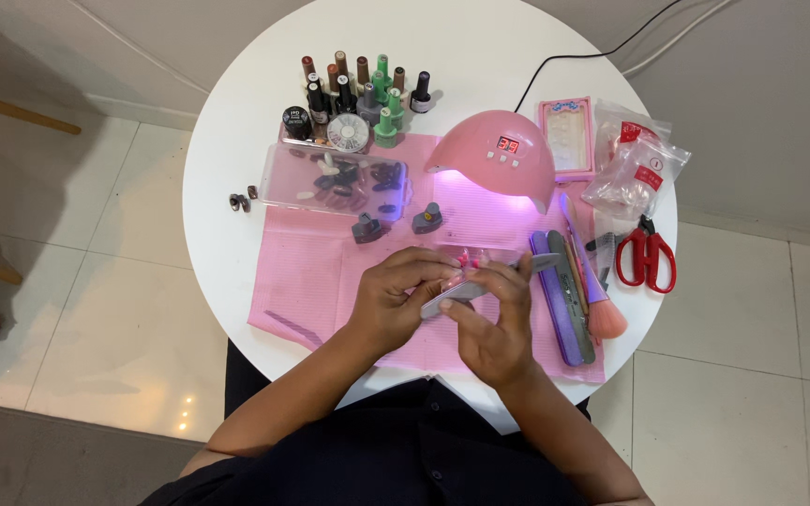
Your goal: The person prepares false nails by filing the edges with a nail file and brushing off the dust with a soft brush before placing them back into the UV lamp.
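two hands meet over the pink mat (311, 272) at the near middle of the round table (236, 131). my left hand (391, 300) pinches a small pink nail tip (464, 260) between thumb and fingertips, closed on it. my right hand (494, 323) is closed around a grey file (461, 289), which lies across the tip, touching it.

i'd judge the tip so small that a hard stroke could flick it out of my pinch, or the file could skid onto my fingertip. my right elbow could also nudge the brush (602, 314) and buffers (564, 300) lying just at 3 o'clock of my hands, near the table edge.

at 11 o'clock, two grey tip stands (396, 225) sit on the mat, and beyond them a clear tray (339, 183) of dark tips. at 12 o'clock the pink lamp (499, 159) glows violet, with a red digit display on top. red scissors (646, 255) lie at 2 o'clock.

farther at 2 o'clock, two clear bags (635, 169) of pale tips each carry a round red-and-white sticker, one overlapping the other. beside them, a flat pink rectangular box (566, 136) with a clear window. at the far 11 o'clock, a cluster of polish bottles (358, 89) in brown, green and black.
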